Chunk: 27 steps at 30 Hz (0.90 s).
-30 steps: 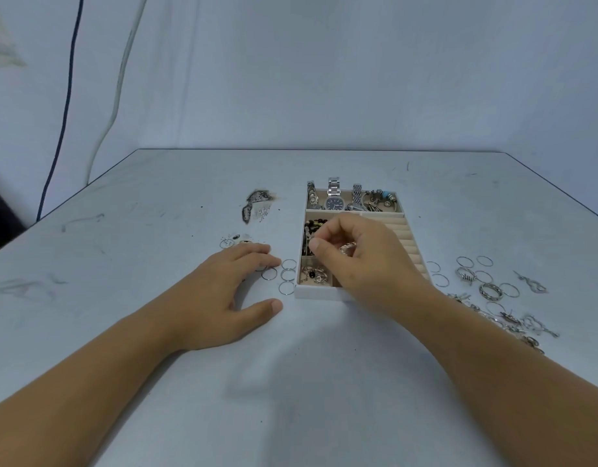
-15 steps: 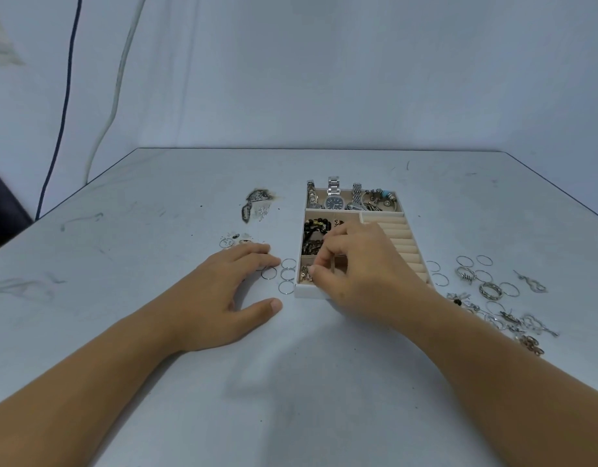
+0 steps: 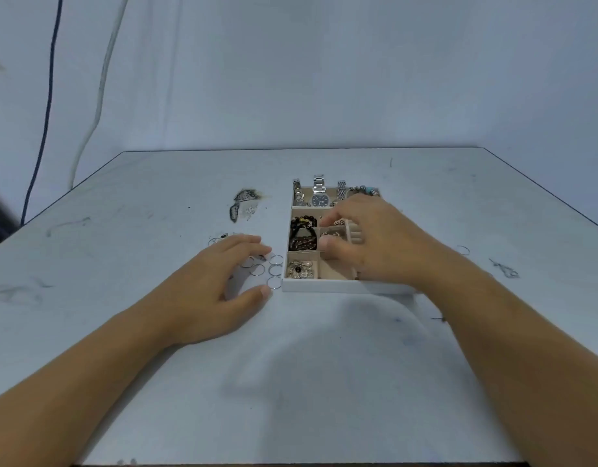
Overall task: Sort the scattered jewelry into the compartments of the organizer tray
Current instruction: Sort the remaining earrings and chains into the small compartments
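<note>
Organizer tray (image 3: 324, 285) is set on the table (image 3: 291, 382), slightly right of centre, within reach of both hands.

Left hand (image 3: 216, 288) is laid palm down just left of the tray. Its fingers (image 3: 247, 246) are straight and lightly spread, with the tips resting on or beside a cluster of thin wire rings (image 3: 275, 270). Nothing is gripped. Judged: the rings are being kept gathered at the tray wall so they can be taken one at a time.

Right hand (image 3: 378, 244) is held over the tray's middle, with the fingers curled downward. The thumb (image 3: 328, 246) and forefinger (image 3: 331, 220) are set on either side of a small middle compartment (image 3: 333, 233) that holds small metal pieces. Whether a piece is pinched between them cannot be told, as the tips are blurred. Judged: a small item is being dropped or settled there.

Sorted so far: a watch (image 3: 320, 199) and metal bands in the far compartment, beaded bracelets (image 3: 302, 235) at middle left, ornate pieces (image 3: 299, 268) at near left. The ring slots (image 3: 354, 230) are mostly hidden by the right hand.

Unsorted: the wire rings, dark pieces (image 3: 243, 201) further left, and loose items (image 3: 506, 269) well to the right. Task is judged partly done.
</note>
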### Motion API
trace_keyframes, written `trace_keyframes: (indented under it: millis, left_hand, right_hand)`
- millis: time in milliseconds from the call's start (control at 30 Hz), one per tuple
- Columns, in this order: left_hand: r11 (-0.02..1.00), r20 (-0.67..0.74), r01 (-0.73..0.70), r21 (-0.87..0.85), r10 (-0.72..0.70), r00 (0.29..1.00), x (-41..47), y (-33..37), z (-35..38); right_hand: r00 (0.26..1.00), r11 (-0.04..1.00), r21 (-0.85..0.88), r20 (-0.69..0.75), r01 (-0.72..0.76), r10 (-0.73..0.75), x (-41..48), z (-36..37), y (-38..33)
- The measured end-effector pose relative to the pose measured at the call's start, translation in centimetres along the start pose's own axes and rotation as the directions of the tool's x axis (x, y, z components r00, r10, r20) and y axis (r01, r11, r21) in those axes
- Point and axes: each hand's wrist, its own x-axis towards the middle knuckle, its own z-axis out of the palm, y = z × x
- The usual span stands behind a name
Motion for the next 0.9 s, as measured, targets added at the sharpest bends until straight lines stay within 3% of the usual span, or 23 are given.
trace_keyframes:
  millis: [100,233,467,633,900]
  left_hand:
    - [0.999,-0.041,-0.032,-0.024,0.031,0.999,1.0,1.6,-0.1]
    - [0.992,0.017,-0.121,-0.031,0.121,0.992,3.1,4.3,0.5]
    - [0.972,0.063,-0.224,-0.076,0.228,0.972,7.7,10.7,4.1]
    - [0.973,0.114,-0.202,-0.112,0.214,0.97,10.1,14.2,6.4]
    - [0.981,0.215,-0.195,0.02,0.186,0.959,13.5,16.4,7.5]
  right_hand:
    - [0.999,0.995,-0.091,0.009,-0.031,0.032,-1.2,-2.8,1.6]
    - [0.995,0.974,-0.202,-0.012,-0.101,0.101,-4.9,-5.7,5.2]
    - [0.974,0.947,-0.228,-0.08,-0.226,0.213,-12.3,-7.7,11.4]
    - [0.961,0.939,-0.211,-0.096,-0.273,0.258,-15.5,-7.8,13.9]
    - [0.962,0.936,-0.226,-0.107,-0.269,0.251,-15.7,-7.2,14.9]
